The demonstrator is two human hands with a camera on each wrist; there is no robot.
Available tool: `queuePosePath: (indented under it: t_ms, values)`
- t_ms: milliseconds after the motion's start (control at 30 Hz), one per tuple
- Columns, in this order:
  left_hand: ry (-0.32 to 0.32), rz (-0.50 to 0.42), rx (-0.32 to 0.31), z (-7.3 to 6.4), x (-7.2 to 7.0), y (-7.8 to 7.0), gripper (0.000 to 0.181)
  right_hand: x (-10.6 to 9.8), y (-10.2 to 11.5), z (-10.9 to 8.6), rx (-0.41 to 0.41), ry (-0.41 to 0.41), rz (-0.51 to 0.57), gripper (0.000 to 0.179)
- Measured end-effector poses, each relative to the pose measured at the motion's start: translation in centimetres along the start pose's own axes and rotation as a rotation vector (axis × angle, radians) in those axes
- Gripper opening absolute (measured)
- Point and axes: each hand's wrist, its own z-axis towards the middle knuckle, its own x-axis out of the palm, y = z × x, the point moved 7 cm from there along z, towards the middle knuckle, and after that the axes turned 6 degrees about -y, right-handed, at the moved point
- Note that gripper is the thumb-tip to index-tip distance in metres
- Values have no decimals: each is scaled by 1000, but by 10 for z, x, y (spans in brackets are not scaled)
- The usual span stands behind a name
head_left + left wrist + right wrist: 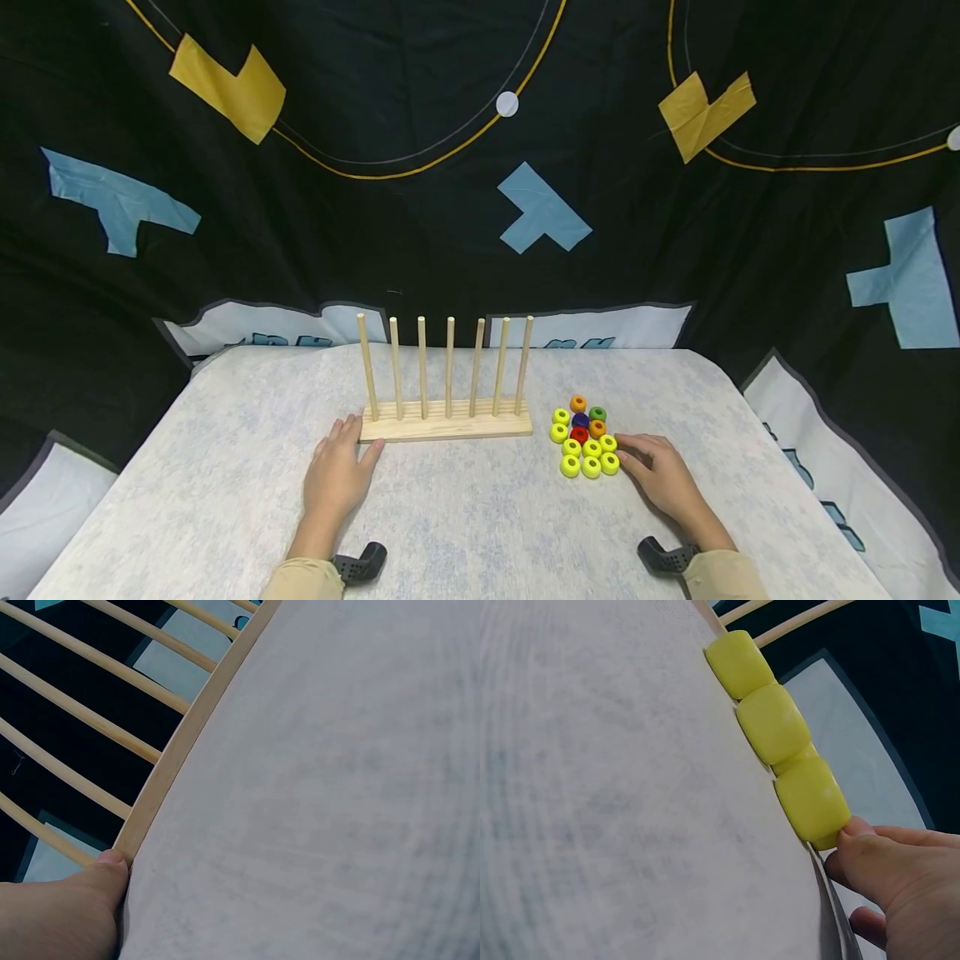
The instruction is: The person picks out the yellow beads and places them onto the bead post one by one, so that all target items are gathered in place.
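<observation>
A pale wooden peg rack (446,427), a flat base with a row of upright pegs, stands on the table. At its left end rests my left hand (337,471), the thumb (111,859) against the front corner of the base. To the right of the rack lies a tight group of ring-shaped beads: several yellow beads (591,468), two orange, plus a green bead (597,413), a dark blue bead (581,420) and a red bead (579,435). My right hand (663,475) lies along the group's right side, thumb tip (857,826) right at the nearest yellow bead (814,799).
The table (465,525) has a pale mottled cover. Behind it hangs a black cloth (420,250) with yellow and blue tape shapes and a printed garland. A dark strap device sits on each wrist.
</observation>
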Motion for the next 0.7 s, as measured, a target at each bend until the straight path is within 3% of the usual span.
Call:
queuePosePath:
  t_ms: [700]
  values:
    - [8, 14, -9, 1, 1, -1, 67, 5, 1, 8, 5, -19, -28, 36]
